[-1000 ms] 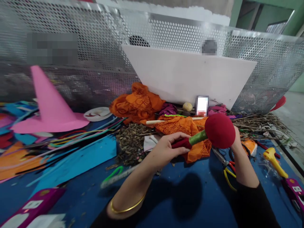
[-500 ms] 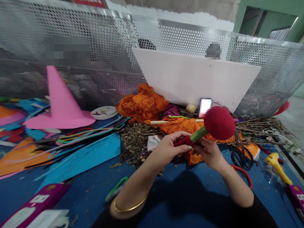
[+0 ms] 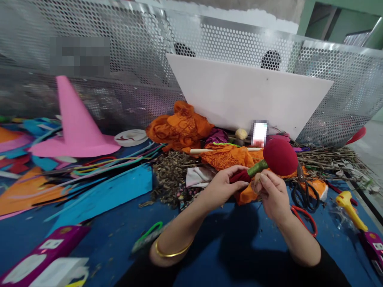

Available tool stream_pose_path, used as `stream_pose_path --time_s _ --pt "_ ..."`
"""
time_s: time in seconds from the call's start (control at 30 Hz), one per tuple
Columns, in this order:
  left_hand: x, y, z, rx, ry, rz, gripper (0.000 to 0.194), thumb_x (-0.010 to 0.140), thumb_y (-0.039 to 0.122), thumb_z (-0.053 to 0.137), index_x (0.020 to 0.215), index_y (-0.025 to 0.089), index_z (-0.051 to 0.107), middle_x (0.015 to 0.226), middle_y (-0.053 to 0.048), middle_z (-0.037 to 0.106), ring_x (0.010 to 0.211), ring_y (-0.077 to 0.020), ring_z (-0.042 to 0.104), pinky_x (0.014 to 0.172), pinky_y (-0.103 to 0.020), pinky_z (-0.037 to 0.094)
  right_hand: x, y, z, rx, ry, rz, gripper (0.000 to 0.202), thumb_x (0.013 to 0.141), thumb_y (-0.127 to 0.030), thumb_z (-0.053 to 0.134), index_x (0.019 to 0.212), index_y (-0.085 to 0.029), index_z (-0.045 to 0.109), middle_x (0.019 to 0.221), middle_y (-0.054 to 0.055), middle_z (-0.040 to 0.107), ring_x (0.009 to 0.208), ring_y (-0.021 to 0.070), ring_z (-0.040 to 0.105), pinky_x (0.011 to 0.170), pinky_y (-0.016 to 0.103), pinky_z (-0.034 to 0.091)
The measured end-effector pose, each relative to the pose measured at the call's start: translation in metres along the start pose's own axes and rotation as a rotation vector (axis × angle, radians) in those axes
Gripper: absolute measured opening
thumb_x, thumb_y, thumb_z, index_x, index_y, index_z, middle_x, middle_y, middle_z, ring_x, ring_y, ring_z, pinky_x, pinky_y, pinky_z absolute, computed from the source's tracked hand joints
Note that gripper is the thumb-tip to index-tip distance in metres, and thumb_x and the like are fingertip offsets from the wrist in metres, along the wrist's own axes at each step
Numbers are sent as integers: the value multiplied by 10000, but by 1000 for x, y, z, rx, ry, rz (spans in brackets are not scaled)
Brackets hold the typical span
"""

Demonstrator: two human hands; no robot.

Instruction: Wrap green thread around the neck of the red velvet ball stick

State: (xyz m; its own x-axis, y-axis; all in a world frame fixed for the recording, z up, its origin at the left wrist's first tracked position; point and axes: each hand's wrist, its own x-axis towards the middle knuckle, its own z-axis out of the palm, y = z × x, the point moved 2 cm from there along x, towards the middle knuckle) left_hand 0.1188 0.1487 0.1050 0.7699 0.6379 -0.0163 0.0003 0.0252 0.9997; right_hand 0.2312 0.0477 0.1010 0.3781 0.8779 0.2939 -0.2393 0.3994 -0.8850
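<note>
In my left hand is a red fabric-covered piece with a round, ball-like head and a narrow green-wrapped neck. The thumb and fingers close round the red part below the neck, and the head points up and to the right. My right hand is just under the head, close to the green neck, with thumb and fingertips pinched together. What sits between those fingertips is too small to make out. Orange patterned cloth lies behind and beneath both hands.
Black-handled scissors and red-handled scissors lie right, near a yellow glue gun. A pink cone hat and blue sheet are left. Dried plant bits and a white board are ahead.
The red piece and my left hand have shifted slightly right. My right hand has come off the underside of the neck and moved right, its fingertips now pinched beside it.
</note>
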Motion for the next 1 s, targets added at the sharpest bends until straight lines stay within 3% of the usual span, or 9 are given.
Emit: stream_pose_path --time_s 0.1,0.2,0.37,0.53,0.67,0.77,0.87,1.0 --pt "3 -6 5 39 -1 29 343 647 249 700 976 155 669 944 -49 707 936 -221 643 898 -347 488 -4 -6 1 -28 130 42 350 869 -367 651 597 -181 533 579 -37 429 548 98 358 526 245 281" --pt "3 -9 6 109 40 51 324 660 254 687 969 156 676 925 -45 713 914 -226 651 879 -349 499 -9 -12 4 -89 158 9 354 888 -360 625 600 -182 522 591 -34 438 576 104 368 554 253 287" --pt "3 -10 4 269 132 86 291 684 252 669 960 161 685 926 -38 728 908 -219 661 877 -328 501 -14 -9 10 -132 156 -31 346 919 -334 578 617 -182 505 603 -40 414 569 100 331 549 259 269" --pt "8 -19 4 376 146 127 288 719 264 640 991 176 674 934 -35 737 896 -210 671 828 -301 517 -14 1 13 -198 160 -56 360 927 -343 560 611 -187 485 584 -44 405 550 97 347 532 252 289" --pt "5 -17 6 640 161 112 281 785 268 583 1046 191 654 938 -36 739 859 -206 677 791 -307 504 -11 -1 13 -265 75 -56 356 947 -355 513 630 -194 507 584 -34 451 529 101 393 517 248 331" --pt "-2 -8 9 851 143 131 250 841 281 555 1064 212 646 962 -45 744 860 -218 686 748 -301 484 -5 -12 10 -392 -24 -113 323 953 -332 495 666 -199 559 651 8 561 645 144 543 635 280 444" --pt "-9 -2 13 1013 121 161 208 870 254 542 1046 228 649 976 -48 748 876 -231 695 703 -286 463 2 -24 2 -502 -33 -215 290 948 -310 504 704 -203 619 759 54 661 878 211 633 842 353 481" --pt "-12 -1 21 1171 75 202 164 896 242 520 995 223 650 915 -44 747 829 -242 705 645 -283 444 10 -25 -7 -488 -20 -182 306 946 -324 508 699 -200 638 798 78 702 965 243 655 867 370 502"
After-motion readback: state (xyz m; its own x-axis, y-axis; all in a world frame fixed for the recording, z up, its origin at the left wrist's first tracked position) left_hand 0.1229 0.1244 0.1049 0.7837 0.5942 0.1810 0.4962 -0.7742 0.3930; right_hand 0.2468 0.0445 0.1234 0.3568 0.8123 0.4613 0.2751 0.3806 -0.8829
